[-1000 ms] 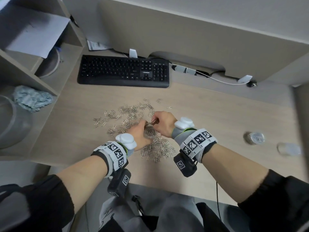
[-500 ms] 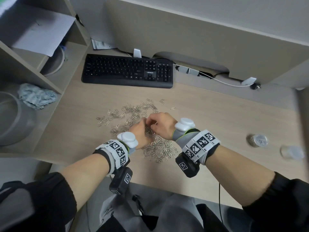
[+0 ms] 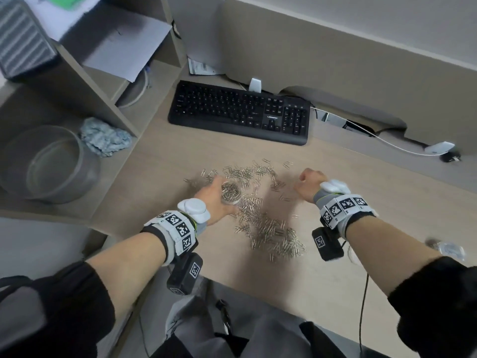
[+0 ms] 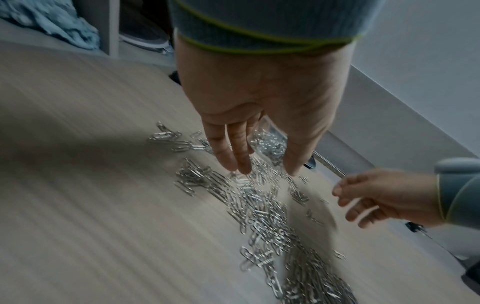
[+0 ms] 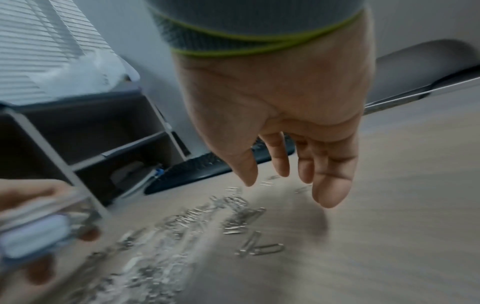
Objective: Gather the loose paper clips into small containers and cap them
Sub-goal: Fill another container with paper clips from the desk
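Container (image 3: 444, 248) by right forearm blurred, partly hidden.

Wooden desk (image 3: 167, 161) bears scattered paper clips (image 3: 271, 233) and keyboard (image 3: 240, 112)

Wood-grain desk (image 3: 165, 161), beige partition (image 3: 335, 60), open shelving (image 3: 108, 104) left.

The paper clips (image 3: 268, 228) are bright silvery metal wire — shiny against the matt, pale wood-grain desk (image 3: 167, 161). The small container (image 3: 231, 193) is clear glossy plastic. The keyboard (image 3: 240, 112) is matt black plastic, and the crumpled blue cloth (image 3: 104, 136) looks soft and rough.
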